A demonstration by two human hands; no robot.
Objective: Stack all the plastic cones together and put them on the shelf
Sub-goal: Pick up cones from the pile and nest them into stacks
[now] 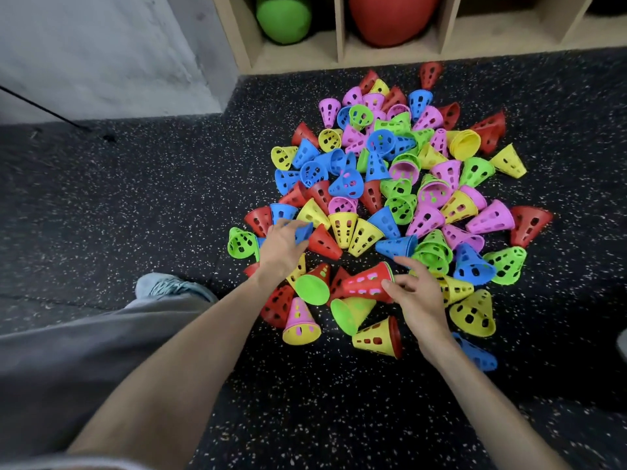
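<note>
Left hand [280,244]: forearm stretched forward from lower left, palm down, fingers curled over a blue cone [303,231] at the near left edge of the pile; the grasp looks closed on it, though the fingertips are hidden behind the hand.
Right hand [419,295]: forearm reaching in from lower right, wrist bent inward, thumb and fingers closed on the narrow end of a red cone stack [368,281].
Red cone stack: lying on its side, wide rim toward upper right, pink and green showing through its holes.
Cone pile [390,184]: many perforated cones in red, blue, yellow, green and pink, scattered loose on the floor [152,198], most tipped over, a few nested in pairs.
Shelf [339,45]: wooden cubbies at the top, just beyond the pile, holding a green ball [283,18] and a red ball [393,18].
Person: grey trouser leg and a light shoe [171,286] at left, beside the pile.
</note>
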